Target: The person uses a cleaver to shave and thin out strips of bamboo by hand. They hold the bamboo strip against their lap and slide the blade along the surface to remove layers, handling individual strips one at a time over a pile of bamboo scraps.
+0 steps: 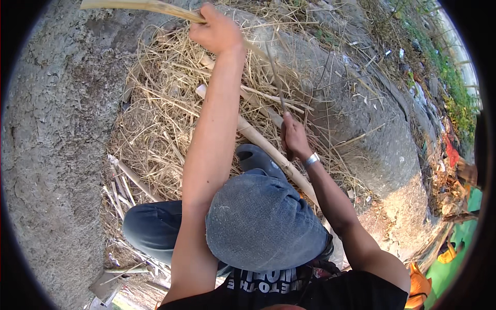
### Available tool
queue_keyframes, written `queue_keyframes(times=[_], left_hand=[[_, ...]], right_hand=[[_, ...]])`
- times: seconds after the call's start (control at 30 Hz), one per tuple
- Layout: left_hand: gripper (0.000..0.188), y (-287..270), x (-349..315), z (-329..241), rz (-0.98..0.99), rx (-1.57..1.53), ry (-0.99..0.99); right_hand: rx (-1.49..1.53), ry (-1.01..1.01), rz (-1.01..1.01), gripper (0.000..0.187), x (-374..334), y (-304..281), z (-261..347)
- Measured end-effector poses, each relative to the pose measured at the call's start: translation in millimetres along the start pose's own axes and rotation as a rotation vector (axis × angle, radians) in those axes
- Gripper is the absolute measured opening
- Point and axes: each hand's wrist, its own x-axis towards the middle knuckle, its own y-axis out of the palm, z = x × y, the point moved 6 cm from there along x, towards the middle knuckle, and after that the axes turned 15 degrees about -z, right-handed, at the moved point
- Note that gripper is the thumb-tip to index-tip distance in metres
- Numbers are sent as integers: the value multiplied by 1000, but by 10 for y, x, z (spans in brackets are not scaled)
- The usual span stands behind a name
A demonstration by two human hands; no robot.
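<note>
My left hand (217,30), arm stretched far forward, is closed round a pale split bamboo strip (147,6). The strip runs out to the upper left, and a short length shows on the hand's other side. My right hand (295,137), with a metal watch (311,159) on its wrist, grips a knife whose handle is mostly hidden in the fist. Its long, narrow dark blade (276,77) points forward and slightly left, close to the strip's right end; I cannot tell whether they touch.
A heap of curly bamboo shavings (160,93) covers the ground before my knees. A bamboo pole (258,135) slants through it beside my grey shoe (258,159). More bamboo pieces (135,180) lie at left. Rough concrete (57,155) and a large rock slab (377,144) flank the heap.
</note>
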Motion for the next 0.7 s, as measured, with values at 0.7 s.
queue_keyframes(times=[0.7], left_hand=[[29, -8, 39, -25, 27, 26, 16]], right_hand=[[-27, 97, 4, 62, 134, -75, -159]])
